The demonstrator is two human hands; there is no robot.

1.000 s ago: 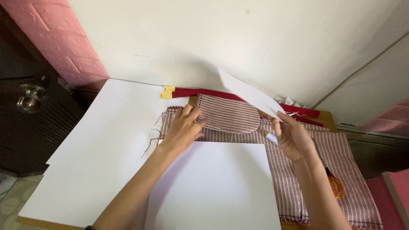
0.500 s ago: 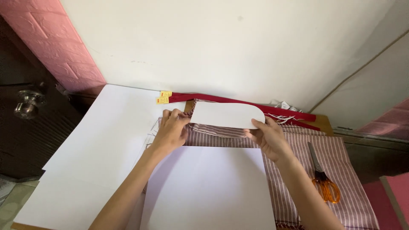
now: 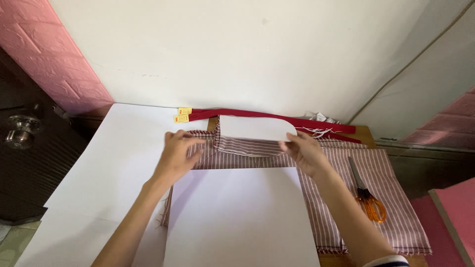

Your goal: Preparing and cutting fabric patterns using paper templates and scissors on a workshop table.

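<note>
- Two bare hands rest on a striped cloth (image 3: 376,198) spread over a wooden table (image 3: 368,132) that stands against a white wall (image 3: 237,49).
- Left hand (image 3: 179,155) lies palm down on the left end of the cloth, fingers spread flat and pointing toward the middle; it presses the cloth and grips nothing that can be seen.
- Right hand (image 3: 304,151) sits at the right end of a white paper shape (image 3: 255,127), fingers slightly curled and touching its rounded edge; whether it pinches the paper or only steadies it, I cannot tell.
- That paper shape has one straight end and one rounded end, and lies on the far part of the cloth, between the two hands, just in front of a red strip (image 3: 277,117).
- Red strip runs along the back of the table near the wall, with two small yellow tags (image 3: 184,114) at its left end and loose white threads (image 3: 316,129) by its right part.
- Large white paper sheet (image 3: 237,222) covers the near middle of the cloth, below both hands; another white sheet (image 3: 114,163) lies to the left under the left forearm.
- Scissors (image 3: 366,193) with orange handles lie on the cloth to the right of the right arm, apart from it.
- At far left a metal door knob (image 3: 21,131) shows on a dark door.
</note>
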